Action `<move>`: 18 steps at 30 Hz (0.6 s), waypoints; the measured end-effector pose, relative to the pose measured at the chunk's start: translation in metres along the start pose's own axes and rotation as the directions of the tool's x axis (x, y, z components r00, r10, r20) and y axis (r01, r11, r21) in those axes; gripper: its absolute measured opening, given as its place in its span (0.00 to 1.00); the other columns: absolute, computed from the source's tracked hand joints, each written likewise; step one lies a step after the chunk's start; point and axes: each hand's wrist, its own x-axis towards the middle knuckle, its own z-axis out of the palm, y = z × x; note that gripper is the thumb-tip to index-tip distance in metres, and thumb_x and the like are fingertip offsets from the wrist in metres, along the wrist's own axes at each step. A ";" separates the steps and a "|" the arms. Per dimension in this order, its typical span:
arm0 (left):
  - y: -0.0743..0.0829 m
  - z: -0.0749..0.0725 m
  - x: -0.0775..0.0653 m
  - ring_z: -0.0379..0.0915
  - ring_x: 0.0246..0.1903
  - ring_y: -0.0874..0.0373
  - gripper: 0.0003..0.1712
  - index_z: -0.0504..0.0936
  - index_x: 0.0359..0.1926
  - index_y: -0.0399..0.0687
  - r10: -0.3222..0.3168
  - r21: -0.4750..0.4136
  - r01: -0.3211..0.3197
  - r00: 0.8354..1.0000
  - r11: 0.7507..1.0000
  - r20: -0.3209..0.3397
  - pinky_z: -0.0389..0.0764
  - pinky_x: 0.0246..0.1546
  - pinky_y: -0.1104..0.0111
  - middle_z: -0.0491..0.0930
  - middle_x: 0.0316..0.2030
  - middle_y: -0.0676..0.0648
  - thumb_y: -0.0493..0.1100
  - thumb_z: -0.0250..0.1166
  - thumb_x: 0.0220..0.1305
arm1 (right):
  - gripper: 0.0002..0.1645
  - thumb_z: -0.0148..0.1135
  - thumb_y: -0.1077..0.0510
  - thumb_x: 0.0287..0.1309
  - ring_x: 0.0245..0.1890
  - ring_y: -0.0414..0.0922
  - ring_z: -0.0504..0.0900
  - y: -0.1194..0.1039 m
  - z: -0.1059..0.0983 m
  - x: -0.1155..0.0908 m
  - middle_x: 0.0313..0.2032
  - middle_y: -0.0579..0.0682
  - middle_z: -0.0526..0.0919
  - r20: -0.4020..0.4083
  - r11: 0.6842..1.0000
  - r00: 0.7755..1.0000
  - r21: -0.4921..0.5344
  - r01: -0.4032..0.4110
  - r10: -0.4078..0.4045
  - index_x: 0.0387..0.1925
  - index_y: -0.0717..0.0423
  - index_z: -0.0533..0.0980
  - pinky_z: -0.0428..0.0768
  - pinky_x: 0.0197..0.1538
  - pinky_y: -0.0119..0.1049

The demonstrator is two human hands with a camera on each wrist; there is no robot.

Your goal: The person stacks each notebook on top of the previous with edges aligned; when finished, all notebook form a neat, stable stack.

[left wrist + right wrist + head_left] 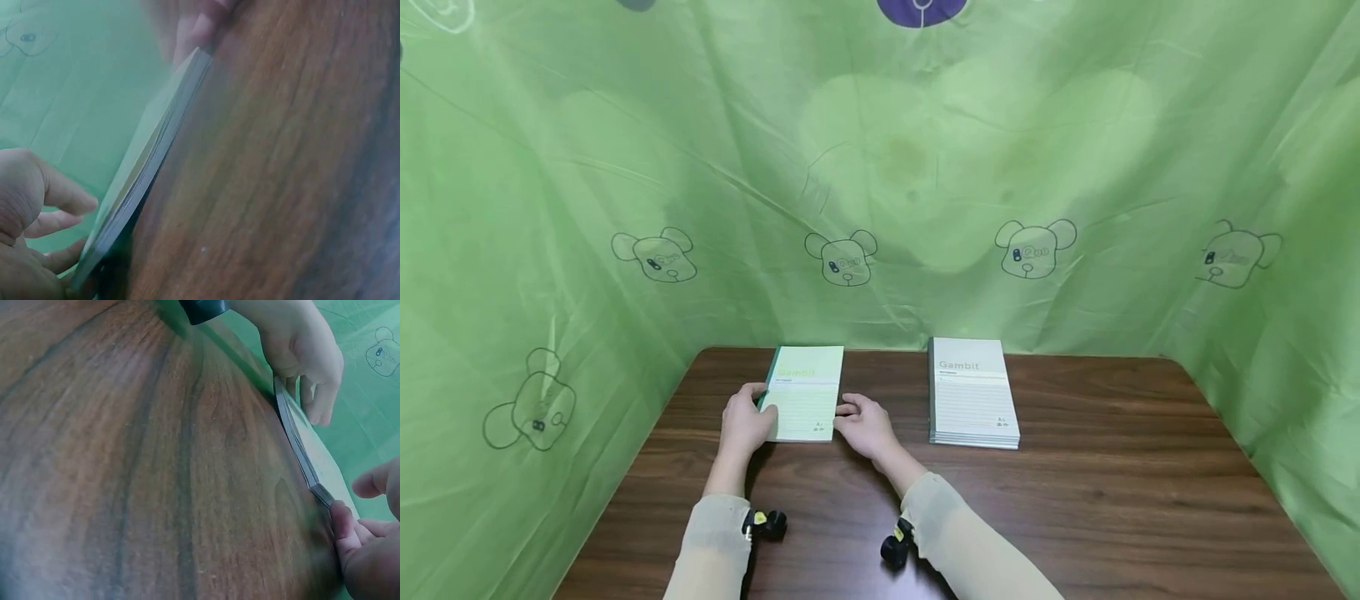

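A pale green "Gambit" notebook (805,400) with a dark green spine lies on the left part of the wooden table. My left hand (748,421) holds it at the spine side, thumb over the cover and fingers along the edge. From the other side, fingers of my right hand (863,425) touch the lower right edge. In the right wrist view, the right thumb (372,481) stands raised off the cover. Layered page edges of the notebook (165,140) face the left wrist camera, with dark shadow under the end by the left hand (37,219).
A neat stack of grey-white "Gambit" notebooks (973,396) stands to the right on the table (1112,483). Green curtain (910,167) with bear drawings hangs behind and at both sides. Small black cameras (771,525) are strapped to both wrists.
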 end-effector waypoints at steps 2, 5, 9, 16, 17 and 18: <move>0.003 0.000 -0.002 0.74 0.58 0.35 0.31 0.75 0.73 0.35 -0.030 -0.051 0.029 0.999 0.998 -0.029 0.75 0.59 0.44 0.78 0.66 0.30 0.37 0.59 0.71 | 0.32 0.68 0.65 0.65 0.51 0.50 0.90 0.000 -0.002 -0.002 0.54 0.60 0.90 -0.004 1.000 1.000 0.008 0.004 -0.004 0.69 0.72 0.76 0.86 0.57 0.44; 0.005 -0.001 -0.008 0.76 0.58 0.37 0.30 0.76 0.73 0.35 -0.112 -0.171 0.103 0.993 0.980 -0.042 0.78 0.56 0.49 0.81 0.62 0.31 0.37 0.60 0.71 | 0.31 0.69 0.65 0.63 0.47 0.46 0.89 0.001 -0.003 -0.004 0.51 0.57 0.90 -0.022 1.000 1.000 0.005 -0.007 0.007 0.67 0.70 0.79 0.85 0.53 0.39; 0.008 -0.003 -0.014 0.80 0.54 0.42 0.32 0.73 0.75 0.31 -0.179 -0.333 0.176 0.984 0.926 0.021 0.84 0.45 0.63 0.80 0.60 0.30 0.37 0.61 0.73 | 0.28 0.70 0.62 0.63 0.43 0.42 0.86 0.001 -0.004 -0.007 0.46 0.51 0.89 -0.045 1.000 0.999 -0.009 -0.026 0.026 0.64 0.65 0.82 0.83 0.50 0.38; 0.005 0.000 -0.016 0.84 0.42 0.55 0.32 0.70 0.77 0.30 -0.194 -0.441 0.241 0.970 0.865 0.148 0.83 0.35 0.68 0.81 0.60 0.30 0.36 0.63 0.76 | 0.29 0.73 0.62 0.63 0.42 0.44 0.87 0.003 -0.012 -0.008 0.46 0.55 0.91 -0.027 0.995 0.998 0.085 -0.060 0.062 0.66 0.64 0.82 0.85 0.46 0.38; 0.004 0.000 -0.016 0.84 0.40 0.55 0.32 0.69 0.77 0.30 -0.196 -0.439 0.248 0.967 0.864 0.161 0.84 0.35 0.67 0.81 0.58 0.30 0.36 0.63 0.77 | 0.30 0.73 0.63 0.62 0.39 0.43 0.87 0.004 -0.012 -0.008 0.45 0.55 0.90 -0.021 0.993 0.998 0.101 -0.065 0.067 0.66 0.64 0.81 0.84 0.43 0.36; 0.003 0.000 -0.017 0.85 0.38 0.55 0.32 0.69 0.76 0.31 -0.199 -0.438 0.256 0.965 0.862 0.172 0.84 0.35 0.66 0.82 0.57 0.31 0.36 0.63 0.77 | 0.30 0.73 0.64 0.62 0.36 0.43 0.86 0.005 -0.013 -0.008 0.43 0.55 0.90 -0.015 0.991 0.997 0.116 -0.069 0.071 0.66 0.64 0.81 0.84 0.40 0.35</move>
